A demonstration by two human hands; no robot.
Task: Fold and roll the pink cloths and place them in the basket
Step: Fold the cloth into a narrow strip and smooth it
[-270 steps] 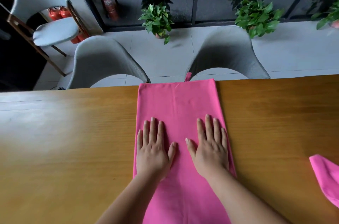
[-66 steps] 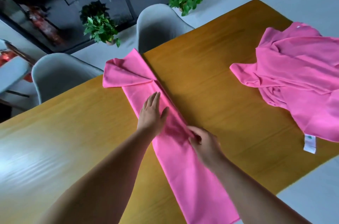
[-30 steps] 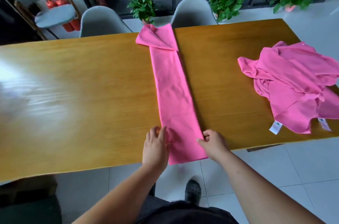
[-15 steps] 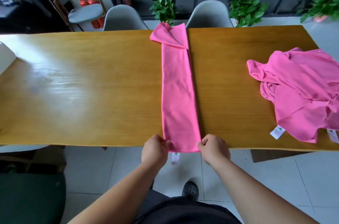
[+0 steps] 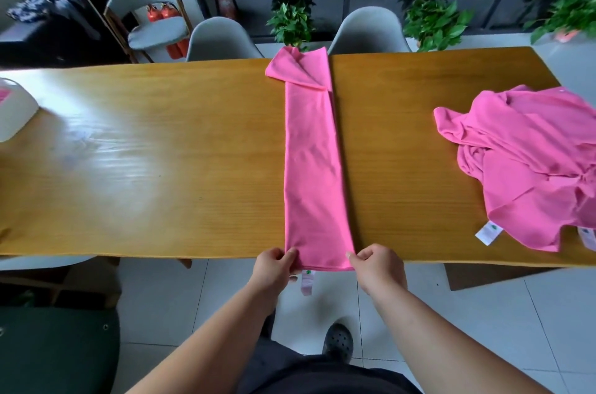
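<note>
Pink cloth [image 5: 314, 168], folded into a long narrow strip, spans the worktop [image 5: 161, 168] from near edge to far edge. At the near edge the left hand [image 5: 274, 268] and right hand [image 5: 377, 268] each pinch a corner, fingers curled onto the fabric. A care tag [image 5: 306, 284] hangs below that edge: green mark, text illegible.

Judged step: folding is done and rolling is about to start. The next move needs a tight, even first turn.

Unfolded heap [image 5: 532, 168] at the worktop's right end; its tag [image 5: 487, 232] is unreadable. White basket [image 5: 13, 110] at the left end. The flap [image 5: 296, 71] at the far edge lies skewed.

A single wide-angle head view stands close above the table's [image 5: 161, 168] near edge, facing forward and down toward its far edge.
</note>
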